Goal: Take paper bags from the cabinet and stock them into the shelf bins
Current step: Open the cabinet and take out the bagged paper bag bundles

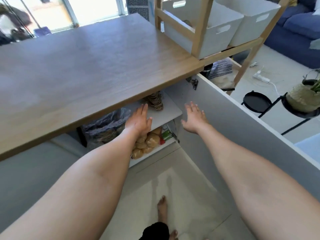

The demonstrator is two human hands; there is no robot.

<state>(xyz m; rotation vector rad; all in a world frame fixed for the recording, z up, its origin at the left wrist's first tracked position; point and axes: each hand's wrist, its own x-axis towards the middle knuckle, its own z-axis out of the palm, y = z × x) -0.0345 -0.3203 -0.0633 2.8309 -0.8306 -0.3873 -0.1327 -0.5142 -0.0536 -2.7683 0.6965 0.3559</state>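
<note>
Now both bare forearms stretch forward and down from the bottom corners toward the open cabinet (170, 110) under the wooden countertop (83, 66). Its white door (242, 129) stands swung out to the right. Above, on the wooden shelf (230, 49), sit two white bins (223, 32). The left hand (138, 121) lies palm down over the front edge of the cabinet's white inner shelf, fingers straight and loosely spread, gripping nothing. Just beyond its fingertips stands a bundle of brown paper bags (155, 101), tucked under the countertop edge, near but not touched. The right hand (194, 118) hovers beside the door's inner face, fingers splayed wide and empty, further from the bags.
</note>
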